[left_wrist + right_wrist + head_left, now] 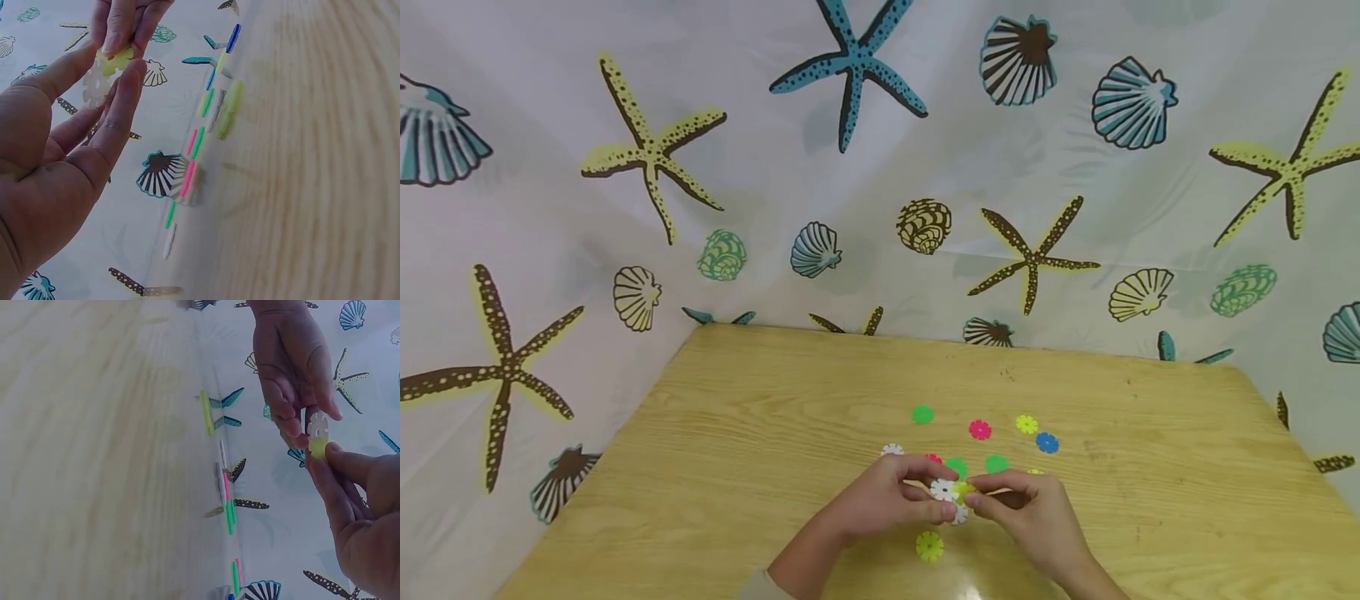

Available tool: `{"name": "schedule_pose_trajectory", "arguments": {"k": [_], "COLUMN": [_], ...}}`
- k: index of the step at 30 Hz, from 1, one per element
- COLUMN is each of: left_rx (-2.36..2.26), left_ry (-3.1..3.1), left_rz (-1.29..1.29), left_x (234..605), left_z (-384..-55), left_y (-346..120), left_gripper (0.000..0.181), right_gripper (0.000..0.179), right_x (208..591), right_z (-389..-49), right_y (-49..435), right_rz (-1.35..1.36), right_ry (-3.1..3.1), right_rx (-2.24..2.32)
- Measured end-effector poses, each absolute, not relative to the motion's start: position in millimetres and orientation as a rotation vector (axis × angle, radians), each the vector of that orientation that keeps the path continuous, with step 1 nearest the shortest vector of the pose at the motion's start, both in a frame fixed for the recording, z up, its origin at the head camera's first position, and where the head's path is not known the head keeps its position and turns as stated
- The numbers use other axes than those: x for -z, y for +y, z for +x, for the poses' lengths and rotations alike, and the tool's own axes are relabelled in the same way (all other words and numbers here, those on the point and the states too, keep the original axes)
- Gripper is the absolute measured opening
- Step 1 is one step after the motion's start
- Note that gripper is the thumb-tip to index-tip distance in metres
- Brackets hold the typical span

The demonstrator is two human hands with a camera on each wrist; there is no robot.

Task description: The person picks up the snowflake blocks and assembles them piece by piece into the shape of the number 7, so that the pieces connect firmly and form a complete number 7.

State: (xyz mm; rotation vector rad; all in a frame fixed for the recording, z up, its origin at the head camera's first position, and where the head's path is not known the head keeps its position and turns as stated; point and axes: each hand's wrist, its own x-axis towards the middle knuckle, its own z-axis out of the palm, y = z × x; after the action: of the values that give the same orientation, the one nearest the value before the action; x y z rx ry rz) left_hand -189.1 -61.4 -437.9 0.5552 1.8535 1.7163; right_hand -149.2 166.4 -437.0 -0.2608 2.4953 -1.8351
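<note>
Thumb and fingers of my left hand (887, 500) hold a white notched plastic disc (943, 490) by its edges. My right hand (1037, 512) pinches a yellow notched disc (964, 492) between thumb and forefinger. Both discs meet edge to edge above the table; in the left wrist view the yellow disc (115, 61) overlaps the upper edge of the white disc (95, 84). Fingers partly cover the yellow one. Under the hands another white disc (959, 514) shows, partly hidden by my left thumb. A yellow-green disc (929, 547) lies nearer to me.
Several loose discs lie on the wooden table (737, 467) beyond the hands, including a green disc (922, 415), a pink disc (980, 430), a yellow disc (1027, 425) and a blue disc (1047, 442). A curtain (880, 183) printed with shells and starfish surrounds the table's back and sides.
</note>
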Motion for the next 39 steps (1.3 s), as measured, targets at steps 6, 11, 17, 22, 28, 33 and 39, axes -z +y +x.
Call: {"name": "schedule_pose_trajectory", "arguments": {"k": [6,11,17,22,28,33,39], "left_rx": [-1.749,-1.789,-1.81,-1.804,-1.81,-1.805,-1.801], "left_ry": [1.836,1.805,1.77,1.816,1.85,1.862,1.878], "left_rz": [0.563,0.575,0.534,0.504,0.49,0.476,0.462], "left_x": [440.8,440.0,439.9,441.3,440.0,438.8,439.4], "left_z": [-187.6,-189.4,-190.7,-192.8,-194.9,-194.5,-193.4], "left_y": [-58.6,-58.3,-58.1,-57.7,-58.6,-60.9,-61.9], "left_gripper": [0.044,0.038,0.037,0.037,0.038,0.039,0.04], "right_gripper": [0.022,0.027,0.031,0.033,0.04,0.042,0.042], "right_x": [437.5,435.3,434.7,433.6,429.7,428.2,427.5], "right_z": [-148.1,-148.6,-151.1,-154.3,-159.1,-162.9,-165.2], "right_y": [167.7,168.6,170.9,178.2,191.0,199.4,205.5], "right_rz": [-0.266,-0.271,-0.301,-0.324,-0.335,-0.295,-0.282], "right_ry": [2.492,2.447,2.467,2.439,2.408,2.413,2.411], "right_rx": [1.837,1.849,1.815,1.825,1.789,1.729,1.672]}}
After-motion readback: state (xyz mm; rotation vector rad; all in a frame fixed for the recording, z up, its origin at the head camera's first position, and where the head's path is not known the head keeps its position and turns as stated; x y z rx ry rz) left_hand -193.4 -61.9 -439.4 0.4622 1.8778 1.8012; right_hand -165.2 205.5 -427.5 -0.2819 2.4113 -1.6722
